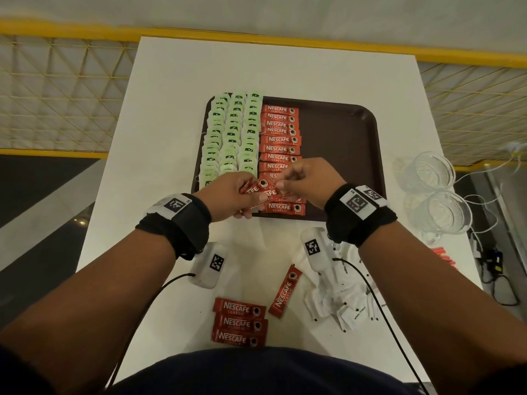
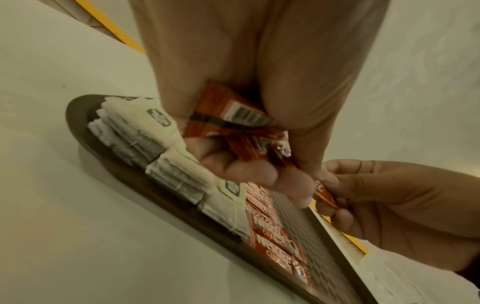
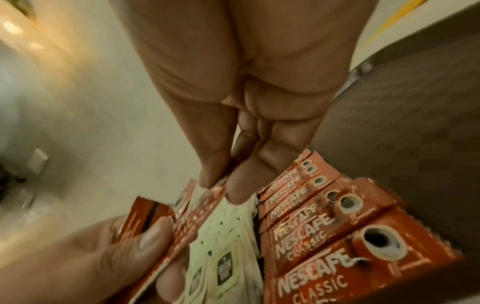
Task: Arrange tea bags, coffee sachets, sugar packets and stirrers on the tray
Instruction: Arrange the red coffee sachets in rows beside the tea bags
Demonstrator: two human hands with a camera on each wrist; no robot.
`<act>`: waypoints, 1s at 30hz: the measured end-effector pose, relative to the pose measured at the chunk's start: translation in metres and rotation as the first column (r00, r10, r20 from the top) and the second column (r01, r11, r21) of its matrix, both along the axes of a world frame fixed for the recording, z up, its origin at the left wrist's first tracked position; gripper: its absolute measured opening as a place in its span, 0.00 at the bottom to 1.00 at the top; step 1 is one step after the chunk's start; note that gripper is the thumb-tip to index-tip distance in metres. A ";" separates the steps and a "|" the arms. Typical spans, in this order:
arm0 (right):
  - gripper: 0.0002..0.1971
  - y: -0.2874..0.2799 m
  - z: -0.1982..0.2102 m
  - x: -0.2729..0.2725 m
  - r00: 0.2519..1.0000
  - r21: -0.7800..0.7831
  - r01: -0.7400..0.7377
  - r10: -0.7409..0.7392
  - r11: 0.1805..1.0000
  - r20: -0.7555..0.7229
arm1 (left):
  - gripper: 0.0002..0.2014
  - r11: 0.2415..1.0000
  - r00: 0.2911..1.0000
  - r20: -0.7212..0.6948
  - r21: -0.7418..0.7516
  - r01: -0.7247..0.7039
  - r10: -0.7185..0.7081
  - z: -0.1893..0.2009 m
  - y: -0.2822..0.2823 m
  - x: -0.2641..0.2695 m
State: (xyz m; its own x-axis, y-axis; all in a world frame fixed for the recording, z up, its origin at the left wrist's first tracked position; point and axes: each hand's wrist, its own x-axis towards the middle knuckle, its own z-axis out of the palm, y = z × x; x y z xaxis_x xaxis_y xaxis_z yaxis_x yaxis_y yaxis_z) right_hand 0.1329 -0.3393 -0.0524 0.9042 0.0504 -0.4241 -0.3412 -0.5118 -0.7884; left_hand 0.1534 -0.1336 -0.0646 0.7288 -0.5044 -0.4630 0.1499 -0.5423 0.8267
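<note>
Dim warm indoor light, wide-angle bending at the edges, both wrist views soft with motion blur.

Red coffee sachets (image 1: 281, 139) in my tray row read "NESCAFE CLASSIC"; same on loose sachets (image 1: 240, 323); white sugar packets (image 1: 352, 312) print illegible.

**Right hand pinching a sachet end**

The right hand (image 3: 233, 123) pinches the end of a red foil coffee sachet (image 3: 205, 201) between thumb and forefinger. The left hand (image 3: 85, 261) grips a bunch of red sachets (image 3: 145, 214). Below lie pale green tea bags (image 3: 226, 246) beside a row of red Nescafé sachets (image 3: 311, 232) on a dark brown tray (image 3: 402, 123).
</note>
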 end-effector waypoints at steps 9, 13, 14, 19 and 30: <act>0.07 -0.020 -0.010 0.000 0.959 0.219 0.272 -0.245 0.937 -0.143 | 0.13 0.982 0.980 0.047 -0.014 -0.191 0.191 -0.007 0.011 0.007; 0.06 -0.030 -0.026 0.001 0.924 0.115 0.374 -0.358 0.920 -0.134 | 0.12 0.942 0.942 -0.088 -0.067 -0.329 0.323 -0.007 0.013 0.009; 0.05 -0.030 -0.029 0.000 0.926 0.077 0.366 -0.355 0.927 -0.133 | 0.11 0.940 0.939 -0.102 -0.062 -0.336 0.329 -0.008 0.013 0.009; 0.04 -0.028 -0.038 0.001 0.941 -0.081 0.307 -0.315 0.948 -0.121 | 0.08 0.944 0.935 -0.156 -0.040 -0.328 0.318 -0.007 0.016 0.005; 0.10 -0.009 -0.018 0.005 0.992 -0.250 0.111 -0.091 0.962 0.091 | 0.09 0.997 0.979 -0.198 -0.058 -0.050 0.037 0.003 0.009 0.000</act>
